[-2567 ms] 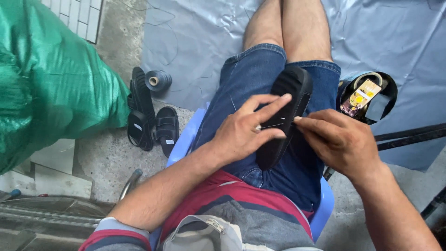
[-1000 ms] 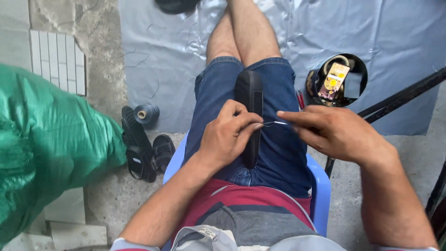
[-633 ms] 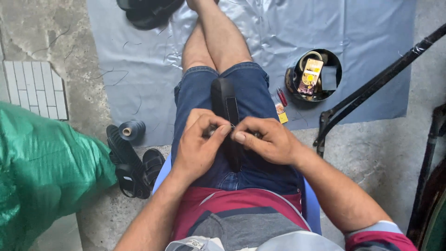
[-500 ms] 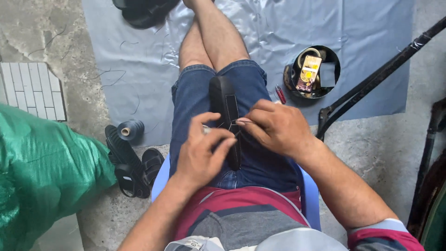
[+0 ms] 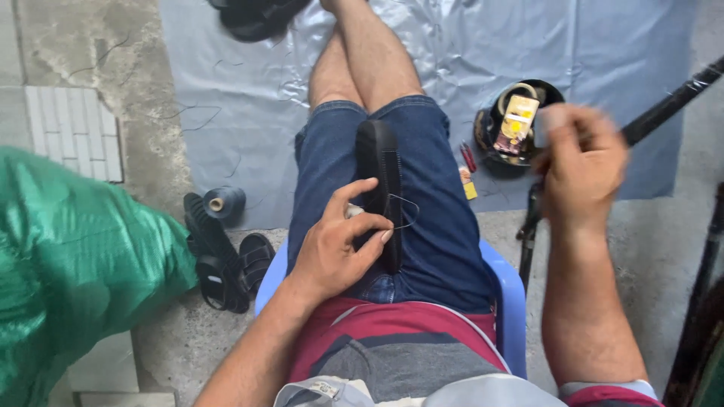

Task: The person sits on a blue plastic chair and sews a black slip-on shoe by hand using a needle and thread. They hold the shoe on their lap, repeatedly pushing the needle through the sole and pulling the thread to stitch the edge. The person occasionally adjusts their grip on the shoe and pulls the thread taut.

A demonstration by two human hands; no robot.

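Outdoors on concrete beside a grey sheet (image 5: 226, 113), black shoe sole (image 5: 381, 181) lies on lap, left hand (image 5: 339, 245) pinching it shut-fingered; right hand (image 5: 581, 162), blurred, fisted to the sole's right, apparently drawing thread (image 5: 403, 207): stitching looks partway, loop still slack.

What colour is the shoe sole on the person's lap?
Black; the shoe sole shows best in the head view, held by the left hand.
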